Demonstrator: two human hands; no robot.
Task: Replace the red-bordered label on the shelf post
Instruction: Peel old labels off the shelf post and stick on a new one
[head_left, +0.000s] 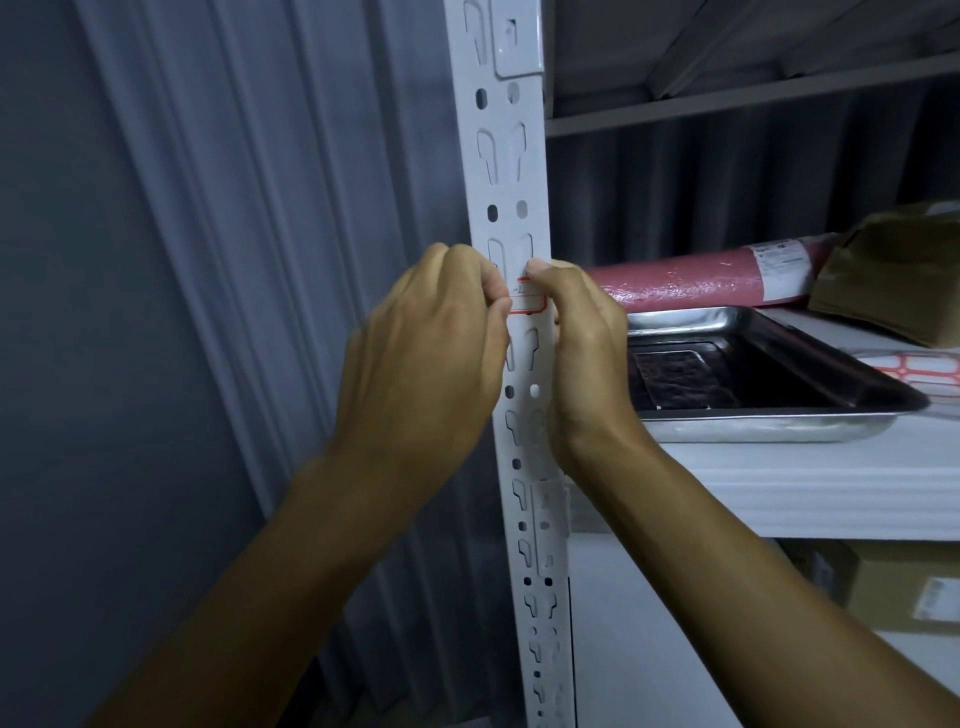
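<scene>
I have both hands up at the white slotted shelf post (511, 171), which runs from the top of the view down to the bottom edge, a little right of centre. The red-bordered label (529, 302) sits on the face of that post about halfway up, small and white inside its red frame, partly covered by my fingers on both sides.

My left hand (431, 343) comes in from the lower left with its fingers curled tight, and the fingertips meet the label's left edge. I read it as pinching the label there, though the fingers hide the actual contact. My right hand (576, 343) rises from the lower right, also curled, with the thumb tip pressed to the post at the label's upper right corner and the other fingers bent round the post's right edge just beside the label. Whether the label lies flat on the metal or is lifted at a corner I cannot tell.

To the right of the post, on the white shelf (810, 483), a shiny metal tray (779, 421) lies near the front edge. A sheet of red-bordered labels (930, 376) rests over the tray's right side. Farther back lies a pink wrapped roll (701, 280), with a brown paper parcel (893, 275) at its right end. Below the shelf, at the right, stands a cardboard box (898, 587). Behind everything to the left is a grey ribbed wall (208, 260).
</scene>
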